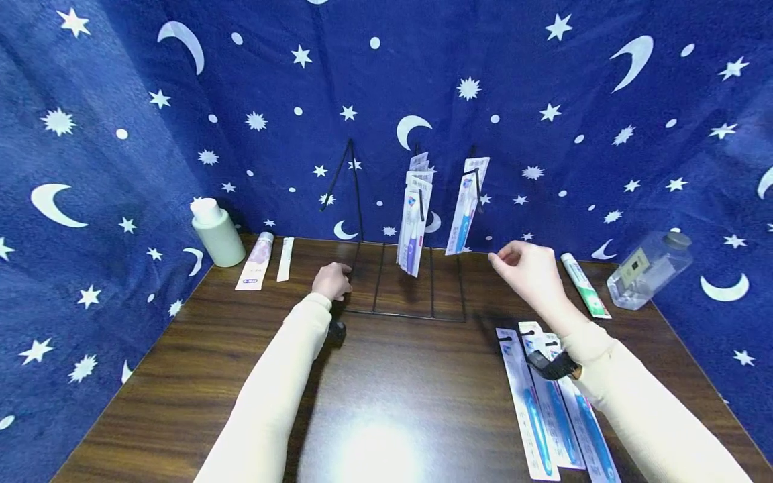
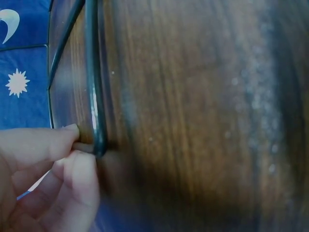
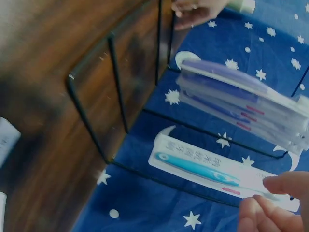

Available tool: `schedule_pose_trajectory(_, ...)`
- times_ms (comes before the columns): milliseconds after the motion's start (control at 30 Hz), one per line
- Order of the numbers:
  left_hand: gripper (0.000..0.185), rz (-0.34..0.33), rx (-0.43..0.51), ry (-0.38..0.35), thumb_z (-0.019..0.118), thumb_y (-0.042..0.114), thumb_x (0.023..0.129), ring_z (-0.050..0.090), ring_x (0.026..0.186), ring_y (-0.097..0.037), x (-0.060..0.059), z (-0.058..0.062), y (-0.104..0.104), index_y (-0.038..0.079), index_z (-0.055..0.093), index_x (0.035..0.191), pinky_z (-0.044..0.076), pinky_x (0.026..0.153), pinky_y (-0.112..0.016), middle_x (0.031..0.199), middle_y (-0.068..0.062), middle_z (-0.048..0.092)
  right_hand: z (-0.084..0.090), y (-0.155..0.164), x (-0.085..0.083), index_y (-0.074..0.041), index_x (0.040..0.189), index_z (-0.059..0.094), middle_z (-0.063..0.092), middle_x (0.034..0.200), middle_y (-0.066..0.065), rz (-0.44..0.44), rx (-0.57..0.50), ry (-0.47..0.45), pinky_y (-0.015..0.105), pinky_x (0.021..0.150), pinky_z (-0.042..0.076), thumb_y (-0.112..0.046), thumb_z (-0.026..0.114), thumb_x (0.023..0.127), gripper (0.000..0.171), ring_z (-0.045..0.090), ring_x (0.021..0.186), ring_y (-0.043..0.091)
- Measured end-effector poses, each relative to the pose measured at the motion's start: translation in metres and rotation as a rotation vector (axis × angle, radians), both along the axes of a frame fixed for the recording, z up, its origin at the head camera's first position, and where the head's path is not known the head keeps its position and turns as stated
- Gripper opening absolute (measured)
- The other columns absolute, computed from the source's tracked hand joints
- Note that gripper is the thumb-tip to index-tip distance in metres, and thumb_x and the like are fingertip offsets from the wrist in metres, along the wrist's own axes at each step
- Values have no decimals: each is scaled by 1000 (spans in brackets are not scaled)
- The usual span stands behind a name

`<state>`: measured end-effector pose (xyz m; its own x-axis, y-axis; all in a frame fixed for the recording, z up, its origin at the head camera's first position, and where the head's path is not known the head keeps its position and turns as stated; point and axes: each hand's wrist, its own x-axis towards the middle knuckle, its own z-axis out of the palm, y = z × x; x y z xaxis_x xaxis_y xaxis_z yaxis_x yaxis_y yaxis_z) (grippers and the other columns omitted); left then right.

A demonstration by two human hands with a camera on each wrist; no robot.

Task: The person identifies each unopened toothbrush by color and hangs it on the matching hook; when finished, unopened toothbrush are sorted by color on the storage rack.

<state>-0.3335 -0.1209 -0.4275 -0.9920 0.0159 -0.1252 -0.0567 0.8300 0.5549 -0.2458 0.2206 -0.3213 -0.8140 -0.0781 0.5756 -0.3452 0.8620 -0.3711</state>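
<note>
A black wire display rack (image 1: pixel 374 312) stands at the back of the table. My left hand (image 1: pixel 333 281) pinches its base wire near the front left corner; the left wrist view shows thumb and fingertips (image 2: pixel 86 176) on the wire. Several packaged purple toothbrushes (image 1: pixel 415 225) hang on the middle hook. One packaged blue toothbrush (image 1: pixel 466 208) hangs on the right hook, while the left hook (image 1: pixel 335 178) is bare. To the right of that blue toothbrush is my right hand (image 1: pixel 525 268), its fingers loosely bent and apart from the thumb, with nothing between them.
Three packaged blue toothbrushes (image 1: pixel 531 402) lie at the front right, partly under my right forearm. A green-and-white toothpaste tube (image 1: pixel 586 285) and a clear bottle (image 1: pixel 649 272) are at the right. On the left are a pale green bottle (image 1: pixel 219 236), a pink tube (image 1: pixel 256 261) and a narrow white packet (image 1: pixel 286 259).
</note>
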Motion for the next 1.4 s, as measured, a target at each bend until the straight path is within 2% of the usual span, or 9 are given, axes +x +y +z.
schedule_pose_trajectory(100, 48, -8, 6, 6, 69, 2, 77, 64, 51, -13, -1, 1, 0, 5, 62, 124, 53, 47, -20, 101, -14, 70, -8, 6, 14, -3, 70, 67, 66, 61, 8, -3, 25, -50, 34, 50, 47, -16, 69, 80, 17, 59, 53, 19)
schedule_pose_trajectory(267, 50, -4, 8, -4, 68, 2, 76, 62, 49, -11, -1, 2, -1, 5, 61, 125, 53, 47, -20, 101, -14, 69, -21, 14, 38, -3, 70, 68, 68, 65, 8, -10, 81, -207, 39, 55, 52, -16, 69, 79, 16, 63, 58, 21)
schedule_pose_trajectory(433, 50, 4, 21, -17, 66, 1, 76, 60, 48, -10, 0, 2, -2, 4, 60, 126, 53, 46, -20, 101, -14, 69, -37, 25, 59, -3, 67, 68, 66, 62, 5, -18, 126, -345, 38, 53, 51, -17, 71, 78, 17, 60, 56, 18)
schedule_pose_trajectory(567, 49, 6, 31, -21, 65, 2, 77, 57, 46, -7, -1, 2, -5, 4, 60, 126, 53, 45, -19, 99, -13, 68, -51, 33, 71, -6, 64, 68, 64, 59, 2, -39, 132, -421, 33, 48, 47, -18, 72, 77, 18, 56, 54, 15)
schedule_pose_trajectory(733, 50, 3, 38, -33, 65, 2, 78, 57, 47, -7, -2, 2, -5, 4, 59, 128, 53, 46, -19, 98, -12, 68, -64, 39, 82, -11, 56, 63, 53, 50, -6, -54, 135, -506, 26, 42, 36, -17, 72, 78, 25, 43, 47, 10)
schedule_pose_trajectory(833, 49, 2, 35, -24, 64, 1, 78, 58, 47, -7, -2, 0, -3, 4, 59, 127, 53, 45, -19, 98, -12, 68, -70, 41, 84, -11, 55, 62, 49, 48, -7, -56, 129, -523, 26, 41, 33, -15, 72, 77, 25, 39, 46, 10)
schedule_pose_trajectory(1100, 48, 8, 32, -34, 65, 2, 78, 58, 46, -8, -2, -1, 0, 5, 60, 126, 53, 45, -19, 97, -12, 68, -87, 45, 81, -8, 54, 64, 51, 46, -4, -35, 166, -514, 26, 40, 33, -12, 75, 73, 23, 38, 44, 11)
schedule_pose_trajectory(1400, 48, 7, 31, -18, 66, 2, 77, 53, 43, -3, 0, 1, -1, 5, 61, 125, 51, 44, -17, 96, -10, 69, -96, 46, 76, -8, 52, 64, 54, 46, -3, -8, 202, -437, 26, 39, 34, -13, 77, 70, 23, 38, 44, 10)
